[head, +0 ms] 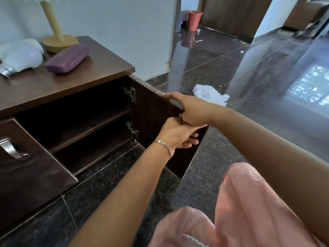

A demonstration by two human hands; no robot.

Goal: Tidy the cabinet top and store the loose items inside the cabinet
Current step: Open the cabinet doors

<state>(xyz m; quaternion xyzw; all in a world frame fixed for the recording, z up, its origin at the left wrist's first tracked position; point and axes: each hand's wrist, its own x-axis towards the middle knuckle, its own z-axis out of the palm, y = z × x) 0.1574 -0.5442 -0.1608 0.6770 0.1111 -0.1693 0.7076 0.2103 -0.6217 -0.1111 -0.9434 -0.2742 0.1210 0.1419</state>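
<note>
Both hands hold the open cabinet door (156,113) — left hand (175,134) curled round its free edge, right hand (192,109) gripping its top. Purple case (67,58) and bulb (23,57) lie on the cabinet top (80,77) — next, likely, shelving them.

Dark wooden cabinet top (99,68) — lamp base (59,42), purple case (67,58), white bulb (21,57)

- A dark brown wooden cabinet (85,75) is found with its right-hand wooden door (154,111) swung open.
- The door's free edge is gripped by the left hand (175,136), and its top edge by the right hand (190,108).
- An inner wooden shelf (85,127) is exposed.
- A purple oblong case (67,58), a white light bulb (21,56) and a tan lamp base (59,42) are noted on the cabinet top.
- A crumpled white plastic bag (210,93) is noted on the floor.
</note>
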